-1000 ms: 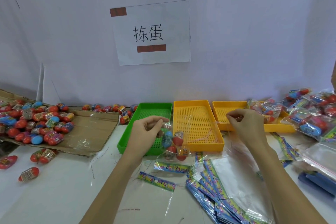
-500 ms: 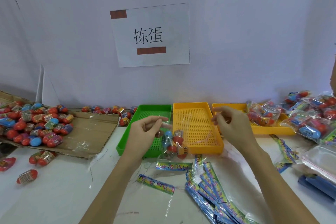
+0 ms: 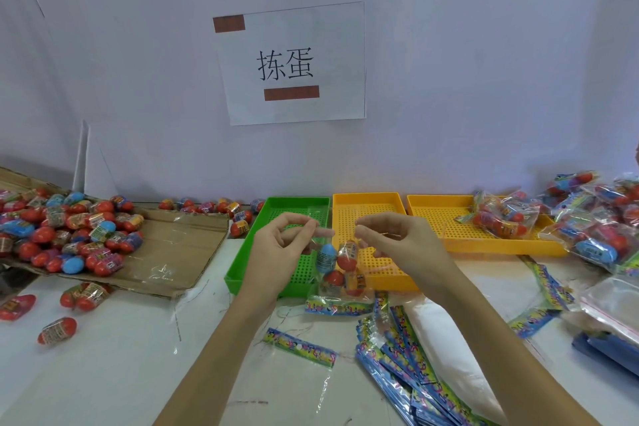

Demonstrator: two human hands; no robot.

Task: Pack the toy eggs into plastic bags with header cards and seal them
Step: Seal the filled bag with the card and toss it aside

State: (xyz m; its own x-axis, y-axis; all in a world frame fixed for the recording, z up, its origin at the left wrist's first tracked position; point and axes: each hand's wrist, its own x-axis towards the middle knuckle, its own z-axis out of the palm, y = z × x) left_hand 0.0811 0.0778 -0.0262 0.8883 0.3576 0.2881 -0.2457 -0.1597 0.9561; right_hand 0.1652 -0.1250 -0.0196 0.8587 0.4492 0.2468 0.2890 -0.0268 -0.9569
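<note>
A clear plastic bag [image 3: 337,266] holding several red and blue toy eggs hangs between my hands above the green tray [image 3: 242,259] and the middle yellow tray [image 3: 366,199]. Its colourful header card [image 3: 337,308] is at the bottom end, touching the table. My left hand [image 3: 280,249] pinches the bag's open top edge. My right hand [image 3: 397,245] is close beside it, curled fingertips at the same top edge. Loose eggs [image 3: 69,232] are heaped on flattened cardboard [image 3: 179,252] at the left.
A second yellow tray [image 3: 446,239] holds a packed bag [image 3: 501,214]; more packed bags [image 3: 598,239] are piled at the far right. Empty bags with header cards [image 3: 408,349] lie in a stack near me, and one single bag [image 3: 299,348] lies apart. Stray eggs [image 3: 57,330] lie at the left.
My right hand has swung left from over the far yellow tray back to the top of the bag. My left hand has kept its pinch and stayed in place.
</note>
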